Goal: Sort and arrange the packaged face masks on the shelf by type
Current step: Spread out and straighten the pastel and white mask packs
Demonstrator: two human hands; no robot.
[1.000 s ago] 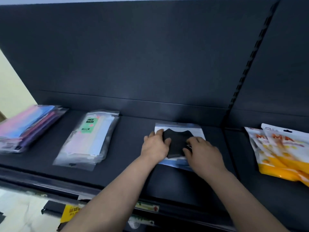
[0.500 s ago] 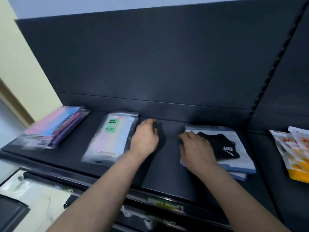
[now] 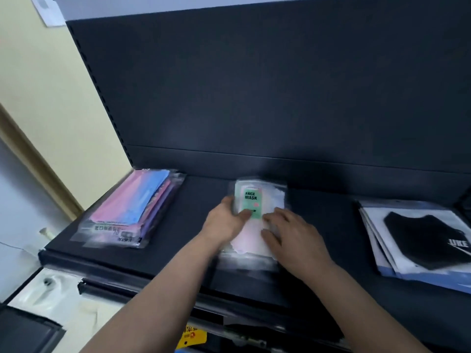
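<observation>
Both hands are on the middle stack of masks (image 3: 257, 220), the clear packets with the green "FACE MASK" label, which lies about midway along the shelf (image 3: 193, 253) and runs from near the back panel toward the front edge. The left hand (image 3: 225, 221) clasps the stack's left side, thumb laid across the top by the label and the other fingers tucked along the edge. The right hand (image 3: 293, 235) lies flat on the right half with fingers spread, pressing down rather than closing round anything. That pairing looks meant to square the loose packets: one hand pushes the edges into line while the other keeps the slippery plastic from sliding.

The pink and blue packs (image 3: 132, 210) sit at the shelf's left end, close to the back corner, fanned slightly. The black masks (image 3: 420, 240) on white cards lie toward the right end, also fanned, their lower corners near the front edge. Each kind is well apart from the others, so the sorting by type appears largely done and what remains is tidying. The middle stack's packets are soft and glossy and are likely to slip out of line again if released unevenly.
</observation>
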